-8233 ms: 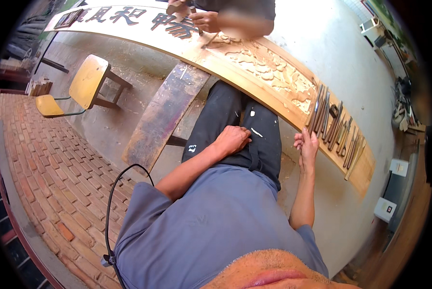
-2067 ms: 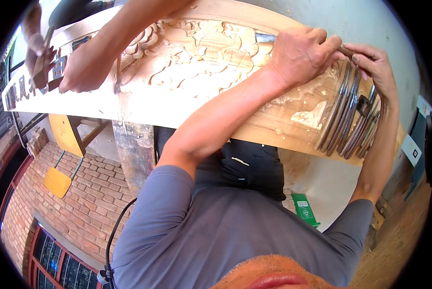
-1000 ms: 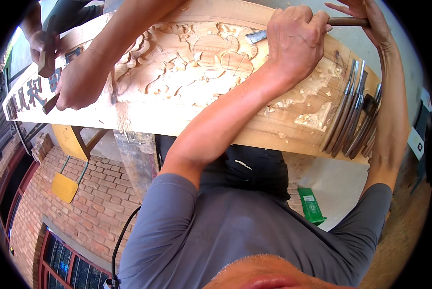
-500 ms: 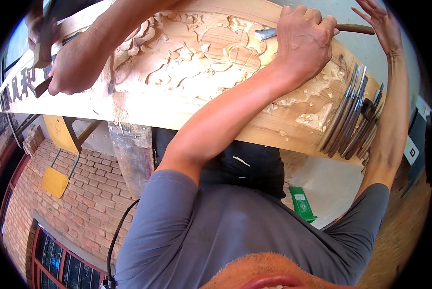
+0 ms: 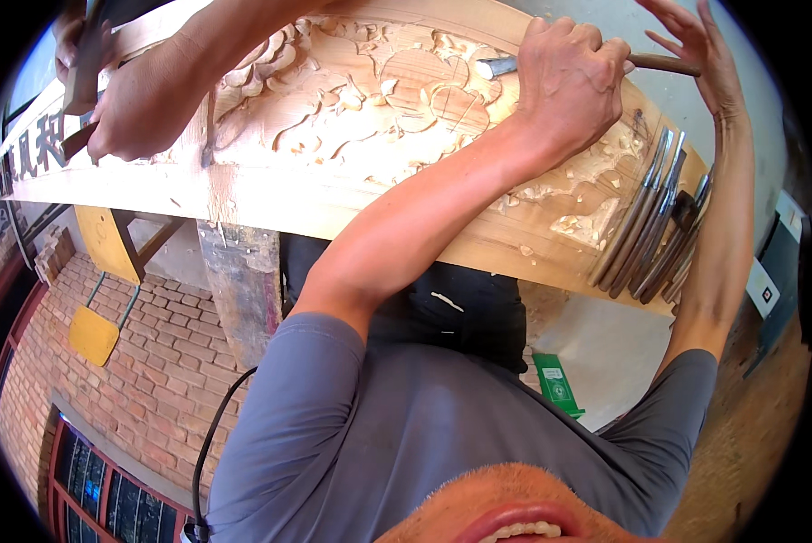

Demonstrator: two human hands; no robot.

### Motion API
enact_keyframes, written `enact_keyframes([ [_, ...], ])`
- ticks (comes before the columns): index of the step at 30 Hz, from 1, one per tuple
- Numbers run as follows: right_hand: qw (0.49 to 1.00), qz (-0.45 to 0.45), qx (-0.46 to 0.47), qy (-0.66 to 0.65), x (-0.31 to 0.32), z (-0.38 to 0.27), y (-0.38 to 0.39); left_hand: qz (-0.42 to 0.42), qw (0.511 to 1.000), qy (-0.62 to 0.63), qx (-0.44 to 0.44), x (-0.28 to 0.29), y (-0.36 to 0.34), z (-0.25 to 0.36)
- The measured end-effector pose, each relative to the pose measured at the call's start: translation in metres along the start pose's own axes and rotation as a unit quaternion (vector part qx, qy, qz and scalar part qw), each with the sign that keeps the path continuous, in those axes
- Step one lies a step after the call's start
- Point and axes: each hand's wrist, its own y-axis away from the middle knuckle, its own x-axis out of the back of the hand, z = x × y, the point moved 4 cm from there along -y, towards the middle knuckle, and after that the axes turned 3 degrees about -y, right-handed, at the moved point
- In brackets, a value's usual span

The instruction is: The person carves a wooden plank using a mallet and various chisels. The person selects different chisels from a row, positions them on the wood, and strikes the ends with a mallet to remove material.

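Note:
My left hand [image 5: 569, 86] is closed round a wooden-handled chisel; its steel blade [image 5: 498, 66] lies over the pale carved relief panel [image 5: 392, 109]. The dark handle [image 5: 661, 62] sticks out to the right of my fist. My right hand [image 5: 700, 54] is open, fingers spread, its palm at the end of that handle; I cannot tell if it touches. A row of chisels and gouges [image 5: 646, 217] lies at the board's right end, beside my right forearm.
At upper left a co-worker's hands [image 5: 143, 113] hold wooden-handled tools over the board's lettered part. A yellow chair [image 5: 98, 335] stands below on bricks, beside a paint-stained plank support [image 5: 234, 290]. A green container [image 5: 554, 385] is under the board, and white boxes [image 5: 761, 285] sit at the right.
Both my hands came up from lap and tool row onto the chisel; my right hand, closed on the handle earlier, then opened and rose, and now sits slightly lower again.

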Motion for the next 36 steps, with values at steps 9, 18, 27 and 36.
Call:
enact_keyframes([
  [9, 0.997, 0.049, 0.013, 0.053, 0.006, 0.0, 0.004, 0.001, 1.0, 0.002, 0.008, 0.004, 0.003, 0.007],
  [18, 0.994, 0.056, -0.092, 0.032, -0.052, 0.018, 0.018, 0.01, 0.999, -0.015, -0.032, 0.012, 0.002, 0.0],
  [27, 0.991, 0.066, 0.107, 0.052, -0.031, -0.003, 0.034, 0.014, 0.992, -0.031, -0.119, 0.005, 0.003, 0.01],
  [36, 0.997, 0.054, 0.062, 0.013, -0.023, 0.004, 0.009, -0.096, 0.989, -0.021, -0.106, 0.011, -0.01, 0.003],
])
